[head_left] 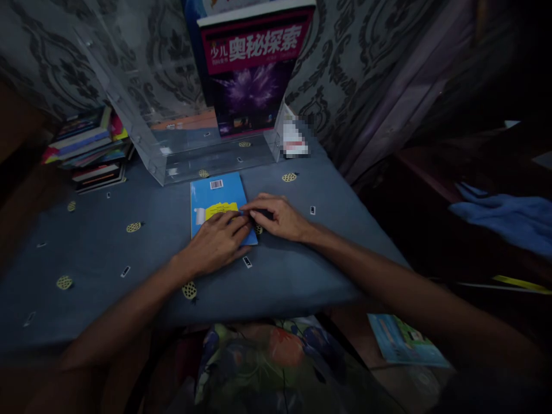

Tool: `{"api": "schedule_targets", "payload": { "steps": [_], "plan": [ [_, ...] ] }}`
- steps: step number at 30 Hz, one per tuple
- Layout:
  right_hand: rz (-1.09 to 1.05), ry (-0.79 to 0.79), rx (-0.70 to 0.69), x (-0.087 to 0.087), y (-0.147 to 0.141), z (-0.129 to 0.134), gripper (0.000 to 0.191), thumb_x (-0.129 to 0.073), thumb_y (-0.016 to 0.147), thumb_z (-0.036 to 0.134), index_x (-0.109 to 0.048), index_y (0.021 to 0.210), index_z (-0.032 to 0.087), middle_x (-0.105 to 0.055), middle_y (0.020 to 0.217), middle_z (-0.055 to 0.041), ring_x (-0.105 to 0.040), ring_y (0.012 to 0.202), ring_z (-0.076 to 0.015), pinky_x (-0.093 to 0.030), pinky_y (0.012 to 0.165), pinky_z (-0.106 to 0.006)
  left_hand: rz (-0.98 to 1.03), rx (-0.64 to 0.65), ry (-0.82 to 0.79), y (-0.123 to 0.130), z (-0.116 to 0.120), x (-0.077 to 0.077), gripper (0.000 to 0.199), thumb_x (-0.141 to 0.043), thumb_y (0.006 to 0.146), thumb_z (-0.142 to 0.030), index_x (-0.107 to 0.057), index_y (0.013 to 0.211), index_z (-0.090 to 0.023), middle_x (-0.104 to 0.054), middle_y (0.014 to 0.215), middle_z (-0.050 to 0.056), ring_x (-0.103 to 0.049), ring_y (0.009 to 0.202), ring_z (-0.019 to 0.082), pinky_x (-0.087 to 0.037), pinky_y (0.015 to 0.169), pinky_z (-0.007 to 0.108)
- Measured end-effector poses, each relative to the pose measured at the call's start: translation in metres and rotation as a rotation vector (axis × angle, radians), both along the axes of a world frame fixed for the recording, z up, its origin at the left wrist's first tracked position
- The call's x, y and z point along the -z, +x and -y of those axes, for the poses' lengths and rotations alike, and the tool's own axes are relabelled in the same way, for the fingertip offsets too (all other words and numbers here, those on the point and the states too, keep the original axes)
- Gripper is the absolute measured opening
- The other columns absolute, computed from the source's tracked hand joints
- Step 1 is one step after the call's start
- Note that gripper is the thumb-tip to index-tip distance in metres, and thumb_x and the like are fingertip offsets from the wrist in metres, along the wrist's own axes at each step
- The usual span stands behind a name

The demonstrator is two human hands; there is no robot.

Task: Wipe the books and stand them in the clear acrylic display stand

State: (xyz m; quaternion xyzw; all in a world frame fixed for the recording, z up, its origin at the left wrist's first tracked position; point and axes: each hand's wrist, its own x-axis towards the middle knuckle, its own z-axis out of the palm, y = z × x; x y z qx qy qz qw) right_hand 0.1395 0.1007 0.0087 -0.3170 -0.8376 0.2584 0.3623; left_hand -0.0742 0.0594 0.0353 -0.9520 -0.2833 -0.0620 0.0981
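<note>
A thin blue book lies on the cloth-covered table, with a barcode near its far edge and a yellow patch with print in the middle. My left hand rests flat across the lower part of the book, fingers stretched to the right and hiding some of the cover. At the book's right edge is my right hand, its thumb and fingertips drawn together on the edge close to my left fingertips. The exact contact there is partly hidden.
Behind the book stands a clear acrylic rack holding an upright purple and magenta book. Several books are stacked in a pile at the left. A blue cloth lies to the right; a light-blue booklet sits below the table edge.
</note>
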Motion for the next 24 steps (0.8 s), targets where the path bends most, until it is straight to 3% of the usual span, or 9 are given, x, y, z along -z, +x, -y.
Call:
{"api": "schedule_targets", "payload": {
  "steps": [9, 18, 24],
  "plan": [
    [-0.018, -0.018, -0.045, -0.006, 0.002, 0.001, 0.024, -0.055, 0.093, 0.021, -0.075, 0.104, 0.018, -0.07, 0.091, -0.006, -0.065, 0.08, -0.0171, -0.053, 0.077, -0.032, 0.016, 0.045, 0.113, 0.002, 0.002, -0.002, 0.032, -0.046, 0.103, -0.035, -0.066, 0.111, -0.011, -0.071, 0.109, 0.013, -0.066, 0.104, 0.024, -0.057, 0.085, 0.037],
    [0.003, -0.024, -0.136, 0.0, 0.01, -0.007, 0.039, -0.063, 0.092, 0.03, -0.063, 0.131, 0.021, -0.072, 0.1, -0.0067, -0.067, 0.097, -0.0216, -0.054, 0.089, -0.04, 0.047, 0.062, 0.112, 0.002, 0.001, -0.002, 0.034, -0.041, 0.105, -0.03, -0.068, 0.106, -0.01, -0.071, 0.103, 0.012, -0.067, 0.097, 0.024, -0.057, 0.078, 0.037],
    [0.017, -0.052, -0.178, 0.002, 0.012, -0.009, 0.046, -0.067, 0.091, 0.034, -0.06, 0.135, 0.022, -0.071, 0.107, -0.0079, -0.066, 0.103, -0.0226, -0.054, 0.093, -0.042, 0.046, 0.047, 0.081, 0.002, 0.001, -0.001, 0.035, -0.039, 0.105, -0.03, -0.069, 0.105, -0.011, -0.071, 0.102, 0.012, -0.067, 0.1, 0.024, -0.057, 0.079, 0.038]
  ]
}}
